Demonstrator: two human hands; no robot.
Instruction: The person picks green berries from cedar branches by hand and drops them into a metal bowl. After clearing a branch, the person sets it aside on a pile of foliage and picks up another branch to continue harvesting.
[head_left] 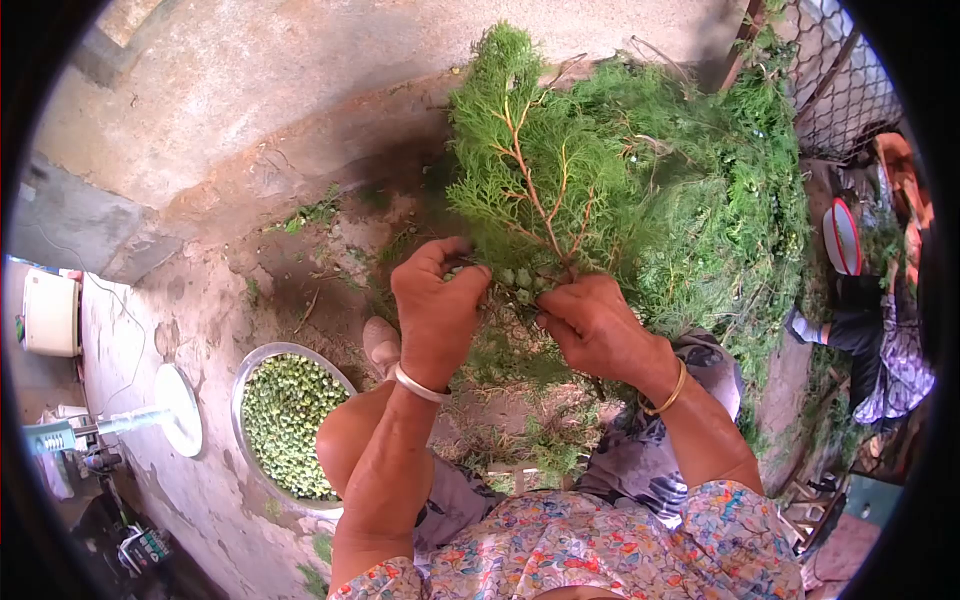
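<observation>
Holding a leafy branch (535, 185) upright between both hands, left (440, 305) pinching at green cones (520, 284), right (600, 320) gripping the stem, fingers partly hiding the cones, lower stem hard to make out.

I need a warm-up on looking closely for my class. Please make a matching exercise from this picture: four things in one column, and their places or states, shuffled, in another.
Things:
1. White bracelet
2. Gold-coloured bangle
3. Metal basin
4. Leafy branch

Places or states:
A. Held up by the hands
B. Around the right wrist
C. On the ground, full of small green pieces
D. Around the left wrist

Right pairs: 1-D, 2-B, 3-C, 4-A
</observation>
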